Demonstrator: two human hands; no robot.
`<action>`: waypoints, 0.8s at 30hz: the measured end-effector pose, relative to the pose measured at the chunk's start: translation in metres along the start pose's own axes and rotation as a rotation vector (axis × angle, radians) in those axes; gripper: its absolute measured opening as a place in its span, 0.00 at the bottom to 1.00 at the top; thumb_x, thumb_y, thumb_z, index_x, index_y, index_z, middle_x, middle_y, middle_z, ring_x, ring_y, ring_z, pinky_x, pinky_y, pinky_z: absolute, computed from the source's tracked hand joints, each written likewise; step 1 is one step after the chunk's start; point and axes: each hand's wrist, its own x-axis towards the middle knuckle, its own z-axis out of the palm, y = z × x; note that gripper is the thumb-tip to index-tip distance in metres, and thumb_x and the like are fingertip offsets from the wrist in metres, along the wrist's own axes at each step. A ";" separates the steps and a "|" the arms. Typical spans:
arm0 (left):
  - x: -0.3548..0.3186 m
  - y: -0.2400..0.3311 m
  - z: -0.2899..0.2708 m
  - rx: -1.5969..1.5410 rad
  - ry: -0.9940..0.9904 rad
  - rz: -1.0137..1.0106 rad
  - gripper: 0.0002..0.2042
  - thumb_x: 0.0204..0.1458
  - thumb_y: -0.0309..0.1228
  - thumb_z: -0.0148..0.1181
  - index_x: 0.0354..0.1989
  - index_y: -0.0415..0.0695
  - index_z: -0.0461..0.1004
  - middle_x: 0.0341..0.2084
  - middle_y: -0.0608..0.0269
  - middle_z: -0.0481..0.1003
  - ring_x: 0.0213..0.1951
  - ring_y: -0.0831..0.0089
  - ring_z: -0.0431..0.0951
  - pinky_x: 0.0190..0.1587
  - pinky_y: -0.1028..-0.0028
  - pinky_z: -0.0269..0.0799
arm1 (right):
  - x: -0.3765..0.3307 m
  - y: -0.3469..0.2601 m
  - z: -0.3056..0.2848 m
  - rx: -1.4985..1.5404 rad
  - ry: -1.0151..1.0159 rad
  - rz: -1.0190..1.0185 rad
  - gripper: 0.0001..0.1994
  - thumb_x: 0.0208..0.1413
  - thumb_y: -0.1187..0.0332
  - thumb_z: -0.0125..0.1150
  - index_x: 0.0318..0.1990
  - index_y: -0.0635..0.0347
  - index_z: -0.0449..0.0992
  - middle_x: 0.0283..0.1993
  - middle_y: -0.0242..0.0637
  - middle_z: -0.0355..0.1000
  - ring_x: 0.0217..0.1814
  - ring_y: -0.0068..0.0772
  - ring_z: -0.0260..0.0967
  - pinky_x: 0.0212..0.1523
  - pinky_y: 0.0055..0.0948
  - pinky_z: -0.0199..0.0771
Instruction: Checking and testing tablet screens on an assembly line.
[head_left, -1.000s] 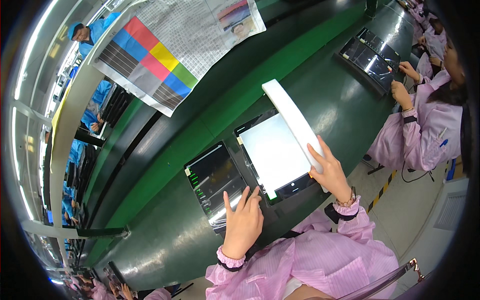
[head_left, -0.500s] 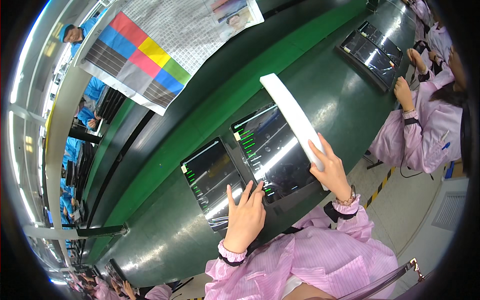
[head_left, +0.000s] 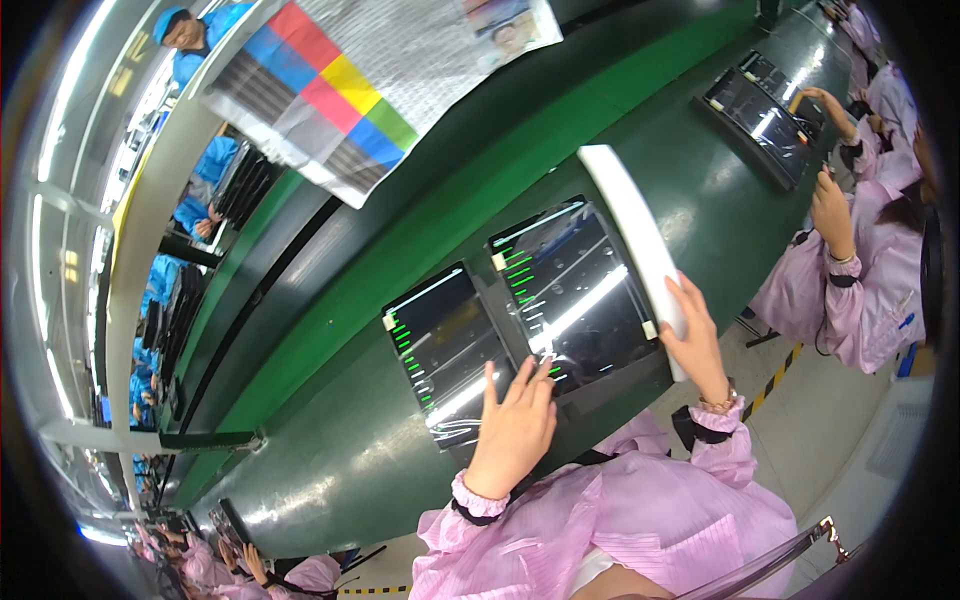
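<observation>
Fingers (head_left: pixel 530 385) of the left hand (head_left: pixel 512 432) lay spread on the near edge of a dark tablet (head_left: pixel 575 290) at frame centre.
Right hand (head_left: pixel 695 340) fingers pinched a white board (head_left: pixel 630 225) standing along the tablet's right side; a second tablet (head_left: pixel 445 350) lay just left on the green surface (head_left: pixel 330 440). Farther, upper left, hung a colour chart (head_left: pixel 340 85).
</observation>
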 end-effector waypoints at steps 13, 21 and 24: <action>-0.025 -0.005 0.071 -0.673 -0.310 0.393 0.16 0.59 0.35 0.50 0.47 0.34 0.66 0.57 0.46 0.64 0.54 0.54 0.68 0.56 0.64 0.65 | -0.054 0.011 -0.028 0.271 -0.101 0.283 0.31 0.46 0.84 0.50 0.63 0.61 0.61 0.63 0.41 0.61 0.64 0.36 0.59 0.64 0.31 0.56; -0.034 -0.069 0.060 -0.694 -0.365 0.226 0.22 0.62 0.38 0.45 0.60 0.37 0.60 0.70 0.53 0.45 0.65 0.56 0.58 0.64 0.66 0.56 | -0.005 -0.025 0.024 0.139 -0.238 -0.066 0.30 0.44 0.77 0.59 0.60 0.62 0.63 0.59 0.49 0.63 0.62 0.46 0.61 0.62 0.34 0.60; -0.045 -0.125 0.046 -0.640 -0.335 0.216 0.23 0.62 0.39 0.45 0.61 0.37 0.60 0.69 0.52 0.47 0.68 0.57 0.52 0.67 0.66 0.50 | 0.038 -0.051 0.067 0.138 -0.382 -0.016 0.28 0.45 0.71 0.60 0.58 0.61 0.65 0.55 0.50 0.65 0.58 0.50 0.64 0.57 0.36 0.65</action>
